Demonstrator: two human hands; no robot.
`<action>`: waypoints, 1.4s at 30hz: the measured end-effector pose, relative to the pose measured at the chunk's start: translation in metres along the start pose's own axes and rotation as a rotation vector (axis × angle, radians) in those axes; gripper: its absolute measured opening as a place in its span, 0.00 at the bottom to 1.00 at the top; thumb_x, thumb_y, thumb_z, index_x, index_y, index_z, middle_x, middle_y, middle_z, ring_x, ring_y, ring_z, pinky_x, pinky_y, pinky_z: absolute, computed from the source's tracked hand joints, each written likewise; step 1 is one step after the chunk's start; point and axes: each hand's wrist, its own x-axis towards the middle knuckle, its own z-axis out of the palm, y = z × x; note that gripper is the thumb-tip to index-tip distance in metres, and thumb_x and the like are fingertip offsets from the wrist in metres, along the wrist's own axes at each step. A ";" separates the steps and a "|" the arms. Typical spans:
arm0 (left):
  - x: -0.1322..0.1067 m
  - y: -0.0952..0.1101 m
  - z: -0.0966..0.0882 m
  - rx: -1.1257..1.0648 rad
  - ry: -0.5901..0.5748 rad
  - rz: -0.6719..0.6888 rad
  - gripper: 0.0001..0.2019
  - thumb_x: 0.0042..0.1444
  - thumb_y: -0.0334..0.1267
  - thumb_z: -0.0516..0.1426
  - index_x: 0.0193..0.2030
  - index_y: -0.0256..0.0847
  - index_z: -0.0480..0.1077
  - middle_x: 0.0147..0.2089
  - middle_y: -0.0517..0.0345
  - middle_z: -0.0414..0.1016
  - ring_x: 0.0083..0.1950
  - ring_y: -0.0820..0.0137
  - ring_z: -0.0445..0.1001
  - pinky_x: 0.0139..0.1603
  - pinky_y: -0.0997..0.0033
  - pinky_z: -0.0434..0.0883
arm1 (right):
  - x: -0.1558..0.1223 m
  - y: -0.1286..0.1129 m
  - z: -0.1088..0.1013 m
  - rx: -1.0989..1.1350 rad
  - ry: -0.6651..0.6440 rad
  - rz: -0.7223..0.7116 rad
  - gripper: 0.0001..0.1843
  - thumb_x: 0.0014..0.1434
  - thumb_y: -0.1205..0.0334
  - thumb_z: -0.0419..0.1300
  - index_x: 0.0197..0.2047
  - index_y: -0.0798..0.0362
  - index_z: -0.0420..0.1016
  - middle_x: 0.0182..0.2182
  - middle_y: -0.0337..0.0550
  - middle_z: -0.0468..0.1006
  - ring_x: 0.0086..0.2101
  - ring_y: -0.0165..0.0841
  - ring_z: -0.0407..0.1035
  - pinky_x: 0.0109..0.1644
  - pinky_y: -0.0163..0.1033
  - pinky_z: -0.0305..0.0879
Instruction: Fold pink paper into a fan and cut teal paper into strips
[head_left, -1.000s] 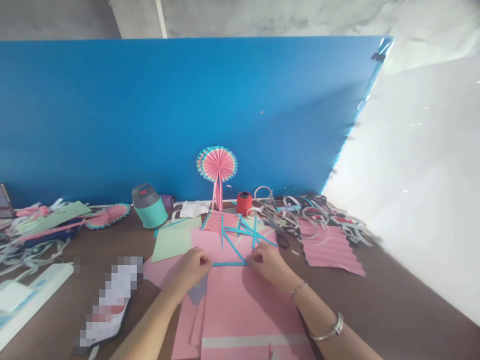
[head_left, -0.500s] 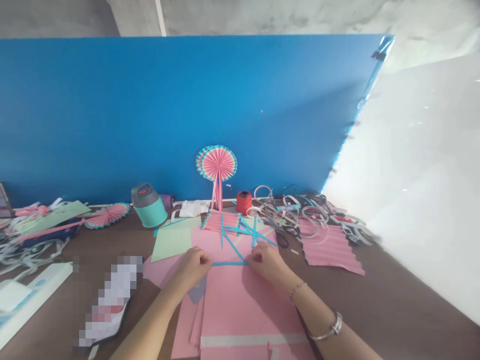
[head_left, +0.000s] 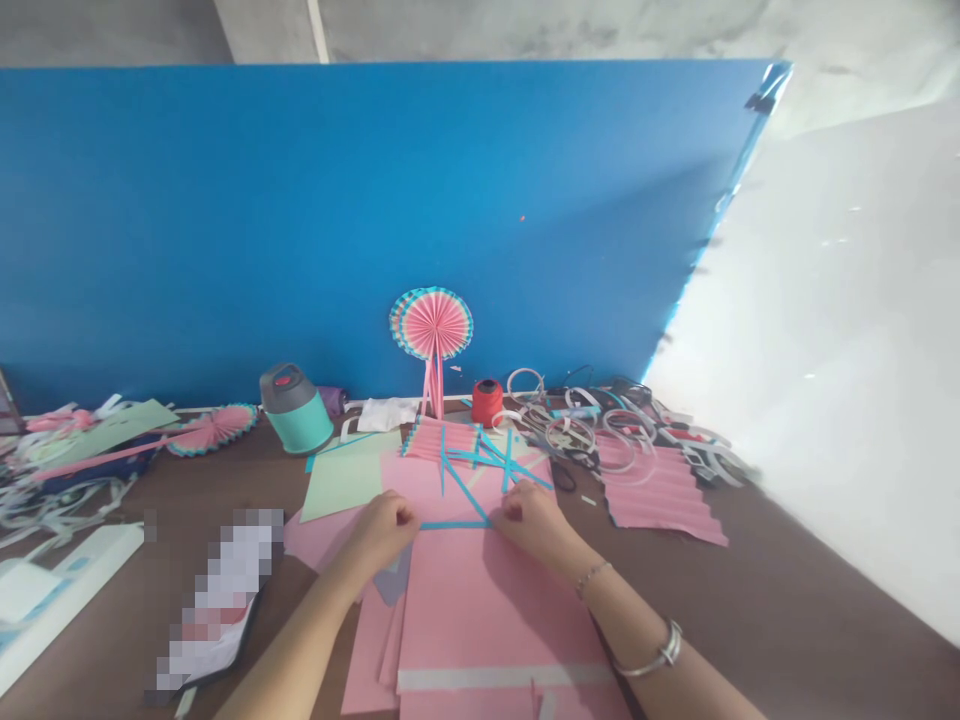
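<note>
A thin blue strip (head_left: 454,525) lies level along the far edge of a pink paper sheet (head_left: 480,600). My left hand (head_left: 386,530) is closed in a pinch at the strip's left end, and my right hand (head_left: 531,515) pinches its right end. The fingertips are partly hidden behind the knuckles. Just beyond the hands, several loose blue strips (head_left: 465,487) lie crossed over more pink paper. A white strip (head_left: 510,679) runs across the near part of the sheet. Further pink sheets (head_left: 367,660) stick out beneath it on the left.
A pleated pink fan (head_left: 435,325) stands against the blue partition (head_left: 300,200). Behind the papers are a teal container (head_left: 300,420) and a red spool (head_left: 487,403). Looped white bands (head_left: 570,435) and pleated pink paper (head_left: 660,495) lie right. A blurred phone-like object (head_left: 217,600) lies left.
Both hands stay at the two ends of the blue strip. Only the camera view has shifted very slightly.
</note>
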 end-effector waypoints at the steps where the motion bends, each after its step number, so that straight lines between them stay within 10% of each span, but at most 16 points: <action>1: 0.000 0.000 0.000 0.002 0.001 -0.002 0.09 0.44 0.29 0.51 0.16 0.40 0.58 0.23 0.62 0.62 0.29 0.72 0.64 0.29 0.75 0.58 | 0.000 0.000 0.000 -0.002 -0.001 -0.003 0.16 0.45 0.66 0.54 0.13 0.53 0.52 0.22 0.41 0.66 0.28 0.32 0.61 0.36 0.37 0.57; 42: 0.001 -0.001 0.003 0.072 -0.002 -0.022 0.07 0.43 0.27 0.52 0.19 0.38 0.63 0.26 0.59 0.67 0.30 0.72 0.66 0.30 0.76 0.59 | 0.001 -0.006 -0.001 -0.059 -0.043 0.053 0.14 0.44 0.68 0.55 0.13 0.53 0.56 0.24 0.44 0.70 0.30 0.34 0.63 0.39 0.37 0.58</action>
